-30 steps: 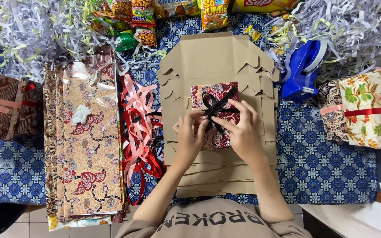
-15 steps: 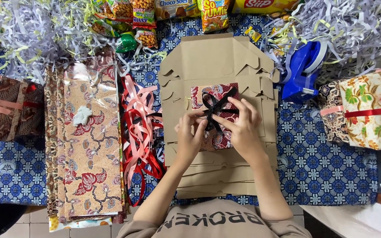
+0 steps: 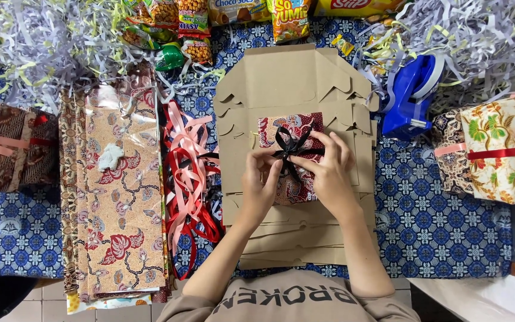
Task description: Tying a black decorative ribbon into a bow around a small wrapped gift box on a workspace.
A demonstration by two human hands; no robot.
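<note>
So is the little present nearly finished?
Nearly, it looks like. The small parcel is already covered in dark red patterned paper, and a black ribbon crosses it. In hand now: the left hand and right hand pinch the ribbon at its middle, where loops show. What seems left is tightening and neatening that bow. Two other wrapped, ribboned boxes already sit at the sides.

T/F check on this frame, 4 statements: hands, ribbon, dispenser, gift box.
1. Both hands, left hand and right hand, work a black ribbon bow on a small wrapped parcel. True.
2. The parcel lies on bare tile. False: it lies on flat cardboard sheets.
3. The blue tape dispenser sits to the parcel's right. True.
4. The floral gift box carries a black ribbon. False: red.
</note>
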